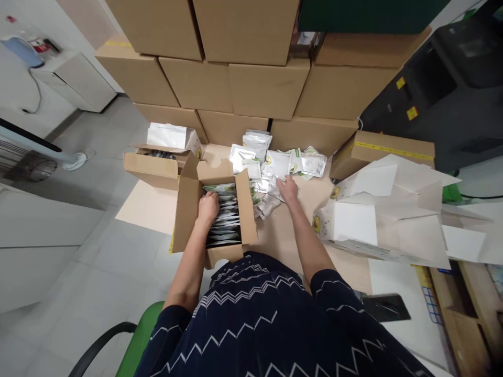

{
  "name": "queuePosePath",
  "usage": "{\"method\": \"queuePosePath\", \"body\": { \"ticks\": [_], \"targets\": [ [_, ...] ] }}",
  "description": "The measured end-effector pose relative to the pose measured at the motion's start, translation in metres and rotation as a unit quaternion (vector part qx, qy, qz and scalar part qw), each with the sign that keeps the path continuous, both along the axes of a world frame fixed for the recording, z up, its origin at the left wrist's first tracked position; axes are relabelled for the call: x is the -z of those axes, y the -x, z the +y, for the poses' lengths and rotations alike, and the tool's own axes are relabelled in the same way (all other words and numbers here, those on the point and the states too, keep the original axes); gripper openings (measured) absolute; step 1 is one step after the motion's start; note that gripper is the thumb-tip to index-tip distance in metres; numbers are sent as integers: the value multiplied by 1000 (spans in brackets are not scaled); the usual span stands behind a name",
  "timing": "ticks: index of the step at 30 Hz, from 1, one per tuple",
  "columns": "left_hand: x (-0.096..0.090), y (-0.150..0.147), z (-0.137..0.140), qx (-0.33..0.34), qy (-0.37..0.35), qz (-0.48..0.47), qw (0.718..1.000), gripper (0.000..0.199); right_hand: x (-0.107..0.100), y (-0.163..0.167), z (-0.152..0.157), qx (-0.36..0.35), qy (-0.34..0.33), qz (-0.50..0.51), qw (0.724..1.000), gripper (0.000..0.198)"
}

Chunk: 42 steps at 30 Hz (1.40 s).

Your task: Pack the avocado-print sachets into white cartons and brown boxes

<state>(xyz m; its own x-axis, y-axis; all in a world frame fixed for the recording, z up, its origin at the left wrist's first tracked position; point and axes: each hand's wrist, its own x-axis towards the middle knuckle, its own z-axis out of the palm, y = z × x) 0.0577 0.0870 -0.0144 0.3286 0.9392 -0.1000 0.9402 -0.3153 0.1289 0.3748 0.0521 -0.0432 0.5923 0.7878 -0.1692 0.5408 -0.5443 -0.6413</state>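
Note:
An open cardboard box [247,207] stands in front of me with its flaps spread. Inside it, several flat sachets [226,214] stand on edge in a tightly packed row. My left hand [208,207] is in the box at the left side of this row, fingers curled at the sachets' edges; what they grip is hidden. To the right of the box, silver and white sachets [277,163] lie in a loose pile. My right hand [288,188] rests on the pile's near side, fingers reaching forward and apart, touching a sachet.
Stacked cartons [267,89] form a wall behind the table [275,230]. Open white boxes with avocado prints [353,225] lie on the right. Another open carton [153,170] sits at the left. A dark phone [387,307] lies near the right front; a green chair [139,335] is below left.

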Motion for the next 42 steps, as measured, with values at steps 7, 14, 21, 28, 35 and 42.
{"method": "queuePosePath", "body": {
  "ticks": [7, 14, 21, 28, 35, 42],
  "targets": [
    [1, 0, -7, -4, -5, -3, 1000, 33, 62, 29, 11, 35, 214, 22, 976, 112],
    [3, 6, -11, -5, 3, -13, 1000, 32, 65, 42, 9, -3, 223, -32, 974, 69],
    [1, 6, -10, 3, 10, -9, 1000, 35, 33, -14, -21, -31, 149, -82, 985, 45],
    [-3, 2, -11, -9, 11, 2, 1000, 36, -67, -30, -21, -26, -291, -16, 956, 41],
    [-10, -1, -14, -6, 25, 8, 1000, 35, -139, 72, 22, -170, -417, 191, 872, 45],
    [-6, 1, -16, -9, 37, -3, 999, 34, -104, 153, 61, -320, -258, 135, 902, 37]
  ]
}}
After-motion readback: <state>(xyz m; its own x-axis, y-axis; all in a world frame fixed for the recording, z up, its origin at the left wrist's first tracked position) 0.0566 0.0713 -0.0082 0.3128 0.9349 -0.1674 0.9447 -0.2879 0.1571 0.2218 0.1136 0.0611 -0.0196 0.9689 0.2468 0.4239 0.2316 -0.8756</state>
